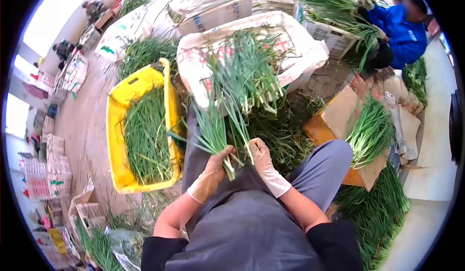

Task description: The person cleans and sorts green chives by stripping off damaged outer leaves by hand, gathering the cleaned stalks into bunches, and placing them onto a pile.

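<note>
My left hand [217,164], in a stained, light-coloured glove, is closed around a small bunch of green onions [211,129], with the pale root ends sticking out below the fingers. Close beside it my gloved right hand [261,157] pinches a few green onion stalks [239,123] near their white ends. Both hands are above the dark apron [252,213] on my lap. Just beyond them, a loose heap of green onions [249,65] lies on a white sheet-lined crate [191,70], leaves overhanging its near edge.
A yellow crate [116,150] holding greens stands at my left. Loose trimmings [276,130] cover the floor ahead. On the right, a bundle of green onions [370,133] rests on cardboard [341,111], with a larger pile [378,213] below. A person in blue [404,36] handles greens at upper right.
</note>
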The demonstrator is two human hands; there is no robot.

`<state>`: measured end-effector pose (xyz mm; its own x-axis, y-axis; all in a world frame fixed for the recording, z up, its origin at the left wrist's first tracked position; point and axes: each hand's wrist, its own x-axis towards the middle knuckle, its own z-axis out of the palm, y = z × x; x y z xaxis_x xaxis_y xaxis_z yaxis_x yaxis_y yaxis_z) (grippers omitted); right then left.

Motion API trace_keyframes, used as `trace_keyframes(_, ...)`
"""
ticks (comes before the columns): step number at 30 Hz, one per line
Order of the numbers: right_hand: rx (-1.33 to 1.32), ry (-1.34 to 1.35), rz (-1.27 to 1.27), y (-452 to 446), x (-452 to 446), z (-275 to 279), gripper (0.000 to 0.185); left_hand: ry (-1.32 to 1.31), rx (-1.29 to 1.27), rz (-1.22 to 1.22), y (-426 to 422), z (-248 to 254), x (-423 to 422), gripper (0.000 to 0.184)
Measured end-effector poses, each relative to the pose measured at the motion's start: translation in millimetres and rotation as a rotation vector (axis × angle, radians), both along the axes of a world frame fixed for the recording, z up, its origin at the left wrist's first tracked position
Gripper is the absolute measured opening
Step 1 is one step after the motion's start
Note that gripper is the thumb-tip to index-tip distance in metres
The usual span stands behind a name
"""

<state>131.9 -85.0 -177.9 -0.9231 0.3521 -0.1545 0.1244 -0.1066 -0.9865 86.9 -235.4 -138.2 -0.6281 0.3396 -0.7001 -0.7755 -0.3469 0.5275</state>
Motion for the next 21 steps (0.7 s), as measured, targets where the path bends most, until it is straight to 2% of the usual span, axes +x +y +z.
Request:
trace_keyframes(1,0.008,0.011,-0.021,5,-2,-1,0.018,-0.014,0.038,-0.012,-1,-10,-3,0.015)
trace_keyframes(3,0.204,0.135,0.154,8,-1,5,0.018,-0.134,0.132,-0.089,1,-11,-4,0.017)
trace_keyframes(4,0.244,0.115,0.226,5,1,7,0.017,-0.055,0.106,-0.117,5,-25,-1,0.021)
trace_keyframes(5,0.243,0.125,0.195,2,3,5,0.016,-0.030,0.100,-0.020,13,-22,0,0.021)
trace_keyframes(7,0.090,0.049,0.035,6,3,5,0.015,-0.043,0.096,0.116,16,-23,-2,0.021)
trace_keyframes(8,-0.078,0.037,-0.018,13,3,11,0.014,-0.059,0.096,0.184,12,-27,-6,0.021)
trace_keyframes(9,-0.055,-0.046,-0.012,29,6,2,0.014,-0.078,0.095,0.258,4,-32,-11,0.021)
trace_keyframes(10,0.104,-0.096,0.051,47,9,-2,0.019,-0.066,0.103,0.292,-6,-25,-18,0.022)
trace_keyframes(11,0.323,-0.321,0.181,66,14,-4,0.024,0.023,0.126,0.290,-16,-14,-26,0.020)
trace_keyframes(12,0.656,-0.609,0.376,84,19,0,0.028,0.057,0.142,0.296,-30,-10,-35,0.020)
trace_keyframes(13,0.991,-0.900,0.513,99,23,-51,0.026,0.083,0.157,0.298,-47,-8,-44,0.021)
trace_keyframes(15,1.330,-0.833,0.295,93,23,-24,0.023,0.317,0.293,0.256,-77,3,-57,0.022)
trace_keyframes(17,1.108,-0.195,-0.123,77,-17,9,0.024,0.416,0.473,0.232,-79,38,-69,0.024)
trace_keyframes(19,0.910,-0.135,-0.174,43,-64,69,0.023,0.453,0.494,0.222,-67,59,-79,0.021)
trace_keyframes(21,1.196,-0.212,-0.083,31,-109,68,0.022,0.449,0.468,0.239,-46,67,-87,0.027)
